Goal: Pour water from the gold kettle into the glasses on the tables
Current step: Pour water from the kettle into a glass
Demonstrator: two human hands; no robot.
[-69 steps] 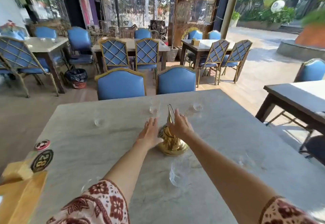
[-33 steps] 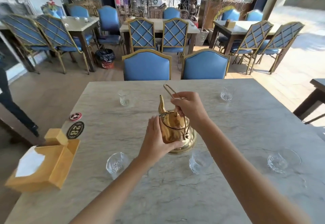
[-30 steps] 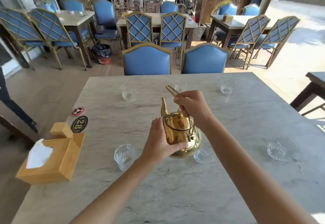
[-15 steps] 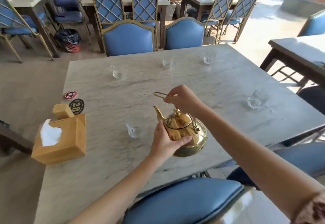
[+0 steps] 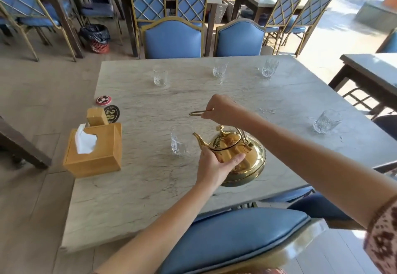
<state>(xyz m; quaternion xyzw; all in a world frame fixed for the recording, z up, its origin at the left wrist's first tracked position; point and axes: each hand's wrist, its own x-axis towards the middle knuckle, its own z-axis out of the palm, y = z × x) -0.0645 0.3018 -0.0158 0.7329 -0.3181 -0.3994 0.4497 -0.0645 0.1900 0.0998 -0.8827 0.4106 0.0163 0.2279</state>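
The gold kettle (image 5: 247, 155) hangs above the near part of the marble table (image 5: 139, 187), spout pointing left. My right hand (image 5: 223, 109) grips its thin wire handle from above. My left hand (image 5: 214, 168) is pressed against the kettle's near side, thumb across the belly. A clear glass (image 5: 179, 142) stands just left of the spout tip. Three more glasses stand along the far edge, at left (image 5: 160, 77), middle (image 5: 219, 69) and right (image 5: 269, 68). Another glass (image 5: 326, 121) sits at the right.
A wooden tissue box (image 5: 94, 151) stands at the table's left edge beside a number-28 disc (image 5: 111, 113) and a red disc (image 5: 103, 99). A blue chair (image 5: 234, 239) is right below me, and two blue chairs (image 5: 171, 37) face the far side. Another table (image 5: 376, 69) stands right.
The kettle has been lifted off the middle of the table and brought toward the near edge. Its spout now sits beside the near glass. My view has pulled back and risen.
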